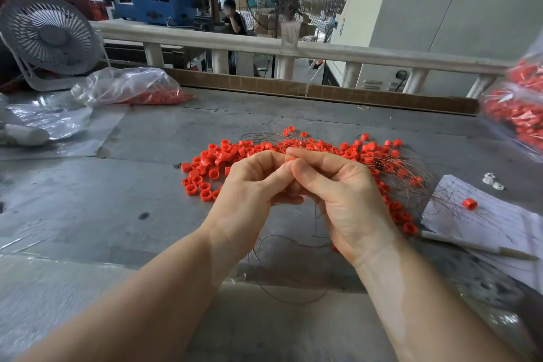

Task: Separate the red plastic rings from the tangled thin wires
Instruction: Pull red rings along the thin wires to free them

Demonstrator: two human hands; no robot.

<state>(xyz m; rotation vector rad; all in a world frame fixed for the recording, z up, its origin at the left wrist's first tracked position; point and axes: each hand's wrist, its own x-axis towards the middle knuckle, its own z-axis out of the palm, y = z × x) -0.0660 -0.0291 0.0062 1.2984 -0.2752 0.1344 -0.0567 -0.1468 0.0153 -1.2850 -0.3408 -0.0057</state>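
We judge job partway: loose red rings [205, 167] heaped on counter [117, 200] left; wires [411, 173] right hold many. Left hand [252, 182], right hand [338, 185] pinch one ring together.

Bright red rings [223, 156] are showing vividly against the dull grey tabletop [88, 200], with thin dark wires [411, 173] threading among them. Clear bags [129, 85] at the far left and right edges are glowing red from their contents. White paper [484, 223] near the right edge is carrying faint handwriting.
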